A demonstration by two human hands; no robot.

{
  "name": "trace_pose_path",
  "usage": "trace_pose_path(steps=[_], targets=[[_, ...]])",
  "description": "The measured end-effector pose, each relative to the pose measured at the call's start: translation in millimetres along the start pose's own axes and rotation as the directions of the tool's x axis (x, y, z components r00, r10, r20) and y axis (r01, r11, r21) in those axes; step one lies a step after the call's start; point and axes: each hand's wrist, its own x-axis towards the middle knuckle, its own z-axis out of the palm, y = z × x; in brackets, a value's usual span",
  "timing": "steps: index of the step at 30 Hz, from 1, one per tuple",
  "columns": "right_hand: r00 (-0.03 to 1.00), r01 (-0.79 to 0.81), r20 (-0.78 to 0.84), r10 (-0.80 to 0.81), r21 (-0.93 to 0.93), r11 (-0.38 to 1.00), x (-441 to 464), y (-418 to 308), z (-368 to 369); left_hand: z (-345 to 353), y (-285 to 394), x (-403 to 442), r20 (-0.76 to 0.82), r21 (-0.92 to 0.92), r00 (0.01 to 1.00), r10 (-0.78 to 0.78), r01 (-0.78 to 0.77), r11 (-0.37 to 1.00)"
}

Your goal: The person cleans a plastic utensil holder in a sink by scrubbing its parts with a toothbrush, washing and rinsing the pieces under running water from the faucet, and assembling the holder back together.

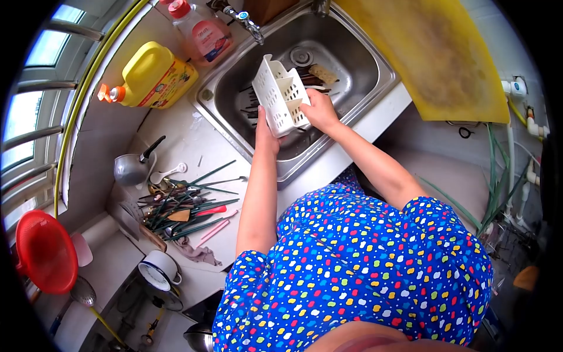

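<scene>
Both my hands hold a white perforated plastic holder [275, 100] with compartments, tilted above the steel sink [352, 120]. My left hand [268, 132] grips its lower left side, partly hidden by the holder. At its right side, the fingers of my right hand [319, 110] are closed on the edge. Under and behind the holder, dark chopsticks [249, 110] lie in the sink, with a yellowish sponge [324, 74] beside them. The drain [301, 56] shows behind the holder.
A pile of chopsticks and utensils [182, 208] lies on the left counter near a small grey pot [130, 170]. Yellow jug [155, 76] and clear bottle [202, 35] stand behind. The faucet [249, 26] overhangs the sink. A yellow board [434, 53] is at right.
</scene>
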Motion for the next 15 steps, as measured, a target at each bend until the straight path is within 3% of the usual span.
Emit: trace_pose_path(steps=[2,4,5,6,8,9,10,12,13,14,15], targets=[[0.999,0.044,-0.031,-0.044,-0.001,0.999,-2.2,-16.3,-10.5,3.4,7.0,-8.5,0.107,-0.164,0.994,0.009,0.009,0.986],[0.995,-0.063,0.075,0.059,0.057,0.996,-2.1,-30.8,-23.8,15.4,18.5,-28.5,0.092,-0.214,0.996,-0.019,0.039,0.976],[0.997,0.035,0.063,-0.034,-0.011,0.999,-0.6,-26.3,-24.4,16.8,19.2,-31.9,0.162,-0.264,0.987,-0.010,0.054,0.963],[0.998,0.032,0.061,-0.031,-0.012,0.999,0.3,-24.4,-24.5,18.4,20.1,-31.8,0.230,-0.314,0.973,0.004,0.071,0.947],[0.988,0.021,0.138,-0.064,0.296,0.955,-0.1,-21.7,-22.5,14.3,14.3,-21.9,0.248,-0.314,0.968,0.036,0.046,0.948],[0.956,-0.134,0.293,-0.009,0.465,0.875,-1.5,-16.0,-36.5,19.9,9.7,-29.9,0.245,-0.326,0.968,0.054,0.031,0.945],[0.882,-0.223,0.471,-0.027,0.466,0.856,9.0,-20.1,-61.0,20.1,8.5,-31.2,0.225,-0.351,0.972,0.068,0.016,0.936],[0.927,-0.358,0.307,0.214,0.567,0.742,29.0,4.2,-63.8,17.6,7.7,-33.7,0.198,-0.340,0.979,0.035,0.036,0.940],[0.927,-0.360,0.305,0.217,0.568,0.740,45.0,28.2,-58.4,16.9,6.5,-34.0,0.191,-0.345,0.981,0.029,0.039,0.938],[0.947,-0.289,0.200,0.253,0.181,0.940,62.8,60.2,-49.0,16.8,5.6,-34.7,0.185,-0.349,0.982,0.024,0.043,0.936],[0.967,-0.208,0.090,0.237,-0.253,0.945,74.4,83.3,-41.6,24.3,9.9,-43.0,0.132,-0.358,0.991,0.019,0.029,0.933]])
